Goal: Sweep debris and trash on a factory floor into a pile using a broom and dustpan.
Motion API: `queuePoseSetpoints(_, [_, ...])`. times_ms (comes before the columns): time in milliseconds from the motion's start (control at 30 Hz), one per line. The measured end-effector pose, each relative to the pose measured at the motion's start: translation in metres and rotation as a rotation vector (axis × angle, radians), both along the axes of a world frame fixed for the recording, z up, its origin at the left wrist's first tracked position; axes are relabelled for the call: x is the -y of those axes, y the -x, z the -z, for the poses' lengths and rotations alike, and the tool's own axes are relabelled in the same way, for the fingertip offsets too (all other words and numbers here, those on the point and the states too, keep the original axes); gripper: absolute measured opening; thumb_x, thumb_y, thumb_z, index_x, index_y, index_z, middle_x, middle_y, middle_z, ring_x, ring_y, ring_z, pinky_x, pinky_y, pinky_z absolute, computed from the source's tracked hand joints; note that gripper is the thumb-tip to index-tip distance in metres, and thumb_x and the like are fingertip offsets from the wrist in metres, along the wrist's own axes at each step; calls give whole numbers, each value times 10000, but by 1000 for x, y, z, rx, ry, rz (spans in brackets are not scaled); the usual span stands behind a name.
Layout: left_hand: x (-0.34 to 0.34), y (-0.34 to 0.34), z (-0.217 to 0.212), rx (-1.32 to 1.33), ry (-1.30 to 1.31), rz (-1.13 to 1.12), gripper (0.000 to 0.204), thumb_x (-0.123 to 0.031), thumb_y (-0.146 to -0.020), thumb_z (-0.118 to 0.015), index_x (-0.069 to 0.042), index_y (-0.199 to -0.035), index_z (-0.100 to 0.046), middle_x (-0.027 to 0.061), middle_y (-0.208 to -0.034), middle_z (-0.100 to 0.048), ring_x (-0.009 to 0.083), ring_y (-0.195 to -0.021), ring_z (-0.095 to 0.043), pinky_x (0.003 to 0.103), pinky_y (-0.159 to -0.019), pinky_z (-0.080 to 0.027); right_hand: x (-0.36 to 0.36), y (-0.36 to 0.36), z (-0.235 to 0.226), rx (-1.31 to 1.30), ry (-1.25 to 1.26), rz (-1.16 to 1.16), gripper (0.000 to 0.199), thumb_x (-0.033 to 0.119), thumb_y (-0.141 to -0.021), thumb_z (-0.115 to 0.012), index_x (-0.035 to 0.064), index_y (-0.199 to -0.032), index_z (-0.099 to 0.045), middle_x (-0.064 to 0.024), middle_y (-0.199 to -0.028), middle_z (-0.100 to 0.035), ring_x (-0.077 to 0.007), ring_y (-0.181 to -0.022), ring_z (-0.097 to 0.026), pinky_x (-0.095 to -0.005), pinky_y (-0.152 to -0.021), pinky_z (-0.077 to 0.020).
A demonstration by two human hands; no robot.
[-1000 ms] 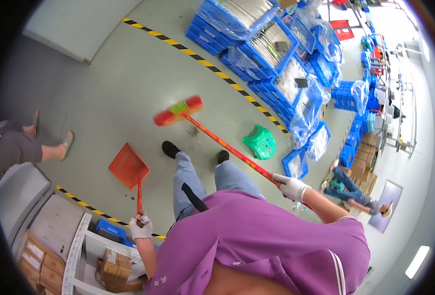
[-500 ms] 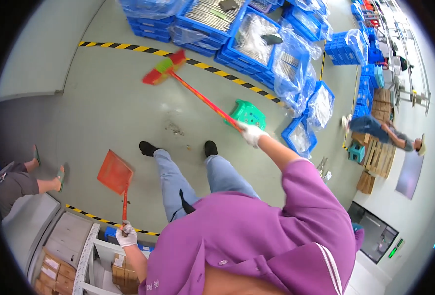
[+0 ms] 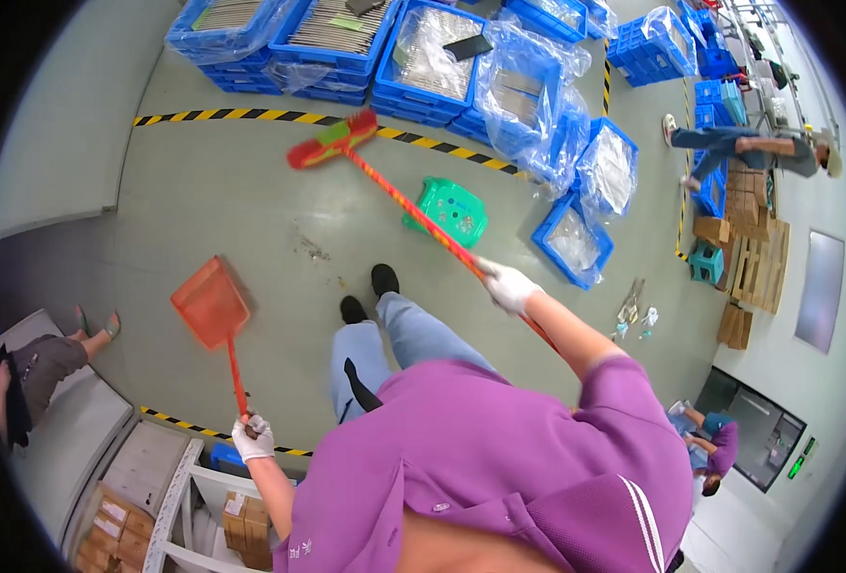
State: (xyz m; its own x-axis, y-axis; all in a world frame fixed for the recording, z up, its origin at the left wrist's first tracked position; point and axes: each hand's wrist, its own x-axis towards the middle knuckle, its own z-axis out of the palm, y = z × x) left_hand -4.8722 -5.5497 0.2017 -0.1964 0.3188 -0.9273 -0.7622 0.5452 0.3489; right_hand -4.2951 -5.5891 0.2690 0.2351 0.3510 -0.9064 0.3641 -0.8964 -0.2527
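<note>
In a white glove, my right hand [image 3: 507, 286] is closed round the red-orange handle of a broom [image 3: 413, 210]. The broom's red and green head [image 3: 332, 140] lies ahead of me, close to the striped floor line. My left hand [image 3: 253, 439], gloved too, grips the short handle of an orange-red dustpan [image 3: 211, 303], whose pan is out to the left. A small scatter of debris [image 3: 310, 249] lies on the floor between pan and broom. Beside the broom handle stands a green plastic stool [image 3: 451, 212].
Blue crates [image 3: 432, 57] with plastic wrap stand beyond the striped line [image 3: 279, 116]. A litter pile [image 3: 633, 307] lies at the right. One person [image 3: 55, 368] is at the left, another [image 3: 757, 148] walks at the far right. Shelving [image 3: 170, 506] stands behind my left hand.
My feet have come closer together and my body has turned a little. The broom head has moved slightly right, the dustpan slightly left. The walker on the right has stepped along.
</note>
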Motion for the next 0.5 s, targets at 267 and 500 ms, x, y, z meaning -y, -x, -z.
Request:
queuePoseSetpoints(267, [26,-9,7,49,27,145,151,-83,-815,-476,-44,-959,-501,53,-834,-569,85,-551,-413,214,-435,-304,55,31,78,-150,65,186,544,211,-858,-360,371,-1365,-246,-41,-557,-458,-144,-393,-442,-300,-364,-393])
queuePoseSetpoints(500, [65,7,41,29,90,249,87,-149,-842,-463,-89,-899,-490,27,-761,-559,92,-493,-419,216,-410,-310,134,45,-62,-348,237,268,585,187,-840,-372,346,-1383,-222,-32,-610,-461,-115,-429,-430,-261,-399,-397])
